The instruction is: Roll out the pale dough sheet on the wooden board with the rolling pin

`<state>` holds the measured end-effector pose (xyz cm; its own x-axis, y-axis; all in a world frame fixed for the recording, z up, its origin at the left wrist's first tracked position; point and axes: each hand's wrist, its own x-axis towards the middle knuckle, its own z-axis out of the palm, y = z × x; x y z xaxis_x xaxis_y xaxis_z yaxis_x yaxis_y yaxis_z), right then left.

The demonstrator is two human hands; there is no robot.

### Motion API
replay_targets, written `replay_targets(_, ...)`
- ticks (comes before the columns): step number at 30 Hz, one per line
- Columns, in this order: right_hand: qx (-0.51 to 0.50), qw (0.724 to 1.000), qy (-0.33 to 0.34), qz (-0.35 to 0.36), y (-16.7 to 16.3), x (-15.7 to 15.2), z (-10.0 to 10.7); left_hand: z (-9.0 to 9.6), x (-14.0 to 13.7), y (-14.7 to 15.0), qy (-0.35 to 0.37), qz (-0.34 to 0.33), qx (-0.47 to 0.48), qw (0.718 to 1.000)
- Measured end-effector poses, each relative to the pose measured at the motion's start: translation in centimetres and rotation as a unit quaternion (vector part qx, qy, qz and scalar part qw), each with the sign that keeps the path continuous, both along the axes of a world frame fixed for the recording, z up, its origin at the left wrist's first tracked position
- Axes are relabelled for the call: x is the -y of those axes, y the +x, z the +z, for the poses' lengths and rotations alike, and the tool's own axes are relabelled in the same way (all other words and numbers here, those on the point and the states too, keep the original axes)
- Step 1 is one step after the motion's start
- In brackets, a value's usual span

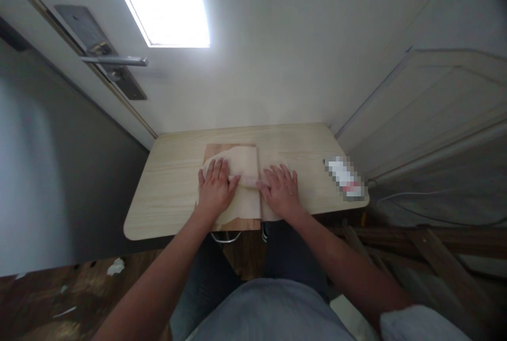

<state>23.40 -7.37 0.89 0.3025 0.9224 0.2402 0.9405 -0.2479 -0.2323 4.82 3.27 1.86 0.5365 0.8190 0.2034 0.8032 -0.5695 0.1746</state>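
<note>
A thin sheet of pale dough is spread over a wooden cutting board. It also reaches past the board's right edge onto the table. Across the sheet lies a pale rolling pin, its ends hidden beneath my hands. My left hand rests on the pin's left part, palm down with fingers stretched forward. On the right part, my right hand lies the same way, fingers spread over the dough. Both thumbs point inward along the pin, and neither hand is wrapped round it.
The small light-wood table stands against a white door with a metal handle. A blurred-out white and red item lies at the table's right end. Wooden slats are at lower right; crumpled white paper is on the floor.
</note>
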Motion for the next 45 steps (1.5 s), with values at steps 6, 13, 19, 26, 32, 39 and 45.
replay_targets(6,0.002,0.999,-0.026,-0.036,2.1,-3.8,0.5,1.2,-3.4,3.1,-0.015,0.003,-0.057,0.998)
replay_targets(13,-0.011,0.997,-0.020,-0.067,4.2,-7.6,1.0,0.9,-7.2,5.8,-0.029,0.012,-0.055,0.998)
replay_targets(19,-0.004,0.995,-0.011,-0.097,6.1,-10.3,1.2,0.8,-9.7,7.5,-0.041,0.020,-0.030,0.999)
replay_targets(26,0.027,0.999,0.013,-0.013,2.3,-8.2,1.9,1.0,-10.3,8.3,-0.031,0.039,-0.022,0.999)
replay_targets(32,0.036,0.999,-0.015,-0.014,0.0,-8.1,0.7,1.2,-11.1,8.8,-0.019,0.028,-0.015,0.999)
replay_targets(39,0.041,0.997,-0.052,-0.028,1.8,-11.4,1.1,1.2,-13.6,10.1,-0.014,0.031,0.011,0.999)
replay_targets(45,0.041,0.996,-0.076,-0.038,2.6,-13.5,1.8,1.7,-13.4,9.4,0.014,-0.004,0.032,0.999)
